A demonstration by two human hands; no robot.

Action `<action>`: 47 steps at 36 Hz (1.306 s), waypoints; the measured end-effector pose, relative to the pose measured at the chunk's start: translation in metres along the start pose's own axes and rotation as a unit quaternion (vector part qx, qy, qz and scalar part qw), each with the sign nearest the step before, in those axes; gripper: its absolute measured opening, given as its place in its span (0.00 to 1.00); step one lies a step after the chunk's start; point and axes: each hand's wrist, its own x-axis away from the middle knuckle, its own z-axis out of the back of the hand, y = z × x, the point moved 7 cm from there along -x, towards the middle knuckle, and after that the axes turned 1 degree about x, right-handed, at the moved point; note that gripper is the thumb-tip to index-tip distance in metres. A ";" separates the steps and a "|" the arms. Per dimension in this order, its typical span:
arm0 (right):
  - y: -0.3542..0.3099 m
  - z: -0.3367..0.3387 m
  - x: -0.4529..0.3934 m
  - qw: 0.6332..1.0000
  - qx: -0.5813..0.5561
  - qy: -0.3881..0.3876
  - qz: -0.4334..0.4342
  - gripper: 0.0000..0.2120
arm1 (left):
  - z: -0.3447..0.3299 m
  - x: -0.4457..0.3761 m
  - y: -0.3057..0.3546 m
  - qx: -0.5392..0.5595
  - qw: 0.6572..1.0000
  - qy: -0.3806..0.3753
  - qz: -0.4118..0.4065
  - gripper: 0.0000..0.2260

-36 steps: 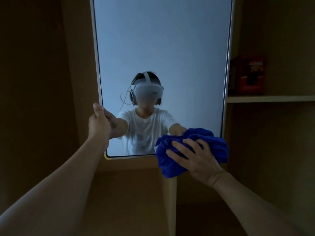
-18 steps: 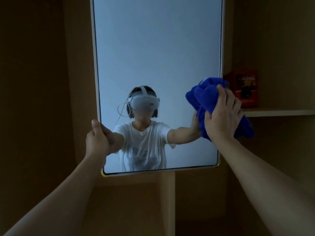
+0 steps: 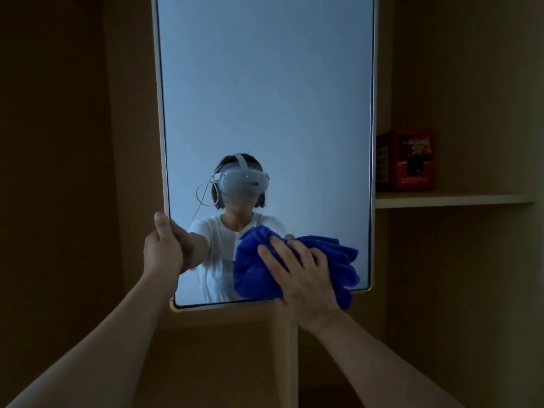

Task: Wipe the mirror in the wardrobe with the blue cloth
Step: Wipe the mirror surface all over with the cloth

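The blue cloth (image 3: 253,272) lies bunched against the lower right part of the mirror (image 3: 265,98), near its bottom edge. The right hand (image 3: 303,278) presses it to the glass with fingers spread flat over it. The left hand (image 3: 162,248) grips the mirror's left edge, thumb up along the frame, and to the right a red box (image 3: 409,160) stands on a wardrobe shelf (image 3: 453,199).

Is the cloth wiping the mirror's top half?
No, the right hand presses the blue cloth against the lower right part of the mirror.
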 end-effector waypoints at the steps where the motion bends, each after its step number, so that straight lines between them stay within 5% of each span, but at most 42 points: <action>1: 0.010 0.004 -0.001 1.000 -0.001 0.000 -0.002 0.43 | 0.000 0.000 0.001 0.000 1.000 -0.006 -0.002 0.30; 8: 0.115 0.040 -0.020 0.947 0.009 0.073 -0.313 0.40 | -0.001 0.000 0.002 0.015 1.000 0.003 -0.009 0.28; 11: 0.124 0.046 -0.033 0.926 -0.014 0.105 -0.363 0.38 | 0.000 0.000 0.001 0.007 1.000 0.001 -0.010 0.26; 15: 0.098 0.035 -0.027 0.945 -0.033 0.097 -0.312 0.39 | -0.002 -0.003 -0.002 0.001 1.000 -0.020 0.000 0.22; 22: -0.003 -0.002 0.010 0.993 -0.063 0.026 -0.096 0.41 | -0.003 -0.001 0.002 0.001 0.999 -0.036 -0.002 0.27; 26: -0.035 -0.002 0.005 0.997 -0.077 0.004 -0.019 0.34 | -0.004 0.001 0.003 -0.001 0.999 -0.036 0.002 0.26; 30: -0.100 -0.015 0.003 0.985 -0.106 -0.101 0.096 0.31 | -0.004 0.000 0.003 -0.003 0.999 -0.038 0.003 0.24; 38: -0.118 -0.021 0.010 0.981 -0.119 -0.123 0.089 0.24 | -0.010 -0.007 0.001 0.007 0.999 -0.033 0.004 0.29; 47: -0.047 -0.017 0.045 0.989 -0.109 -0.087 0.052 0.32 | -0.011 0.000 0.004 0.028 1.000 0.003 0.003 0.27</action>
